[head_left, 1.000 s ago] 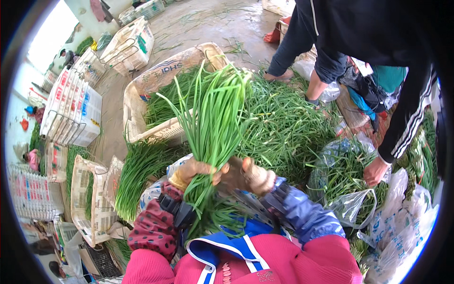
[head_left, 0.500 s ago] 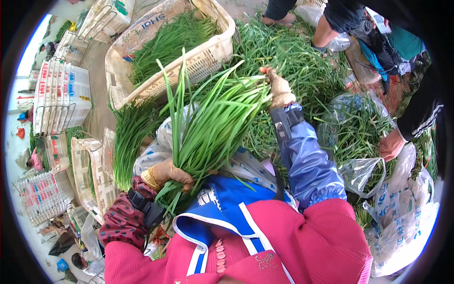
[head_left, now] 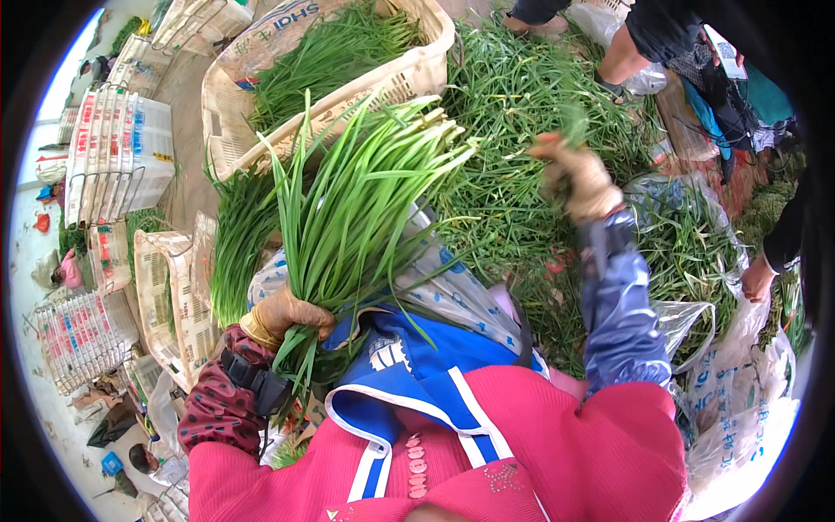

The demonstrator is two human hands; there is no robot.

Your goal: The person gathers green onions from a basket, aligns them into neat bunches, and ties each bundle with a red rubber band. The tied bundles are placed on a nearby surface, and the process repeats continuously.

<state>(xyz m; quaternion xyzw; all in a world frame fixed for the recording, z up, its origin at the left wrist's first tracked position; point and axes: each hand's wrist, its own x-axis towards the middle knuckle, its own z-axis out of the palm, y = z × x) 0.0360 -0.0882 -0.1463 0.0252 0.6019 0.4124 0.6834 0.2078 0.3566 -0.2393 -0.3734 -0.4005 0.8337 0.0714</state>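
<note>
My left hand point(head_left: 293, 316) is closed round a thick bunch of long flat green leaves point(head_left: 352, 196) above my blue apron, the pale stem ends fanning out at upper right. My right hand point(head_left: 574, 178) is raised over a loose heap of leaves point(head_left: 513, 96), apart from the bunch, blurred by motion, fingers partly curled; a faint green smear shows above the fingertips, and whether they hold it I cannot tell. Behind the bunch sits a cream plastic crate point(head_left: 226, 104) of green leaves, with more long leaves point(head_left: 230, 261) beside it.
Stacked white crates point(head_left: 122, 157) and an upright cream crate point(head_left: 161, 291) stand at left. A co-worker's hand point(head_left: 758, 280) is at clear plastic bags point(head_left: 731, 418) on the right, legs point(head_left: 622, 56) at top right. Other people point(head_left: 156, 461) appear at the far left.
The bunch tipped right, and my left hand moved down and left with it. My right hand rose to the stem ends, then swung right, away from them. The co-worker's hand shifted right.
</note>
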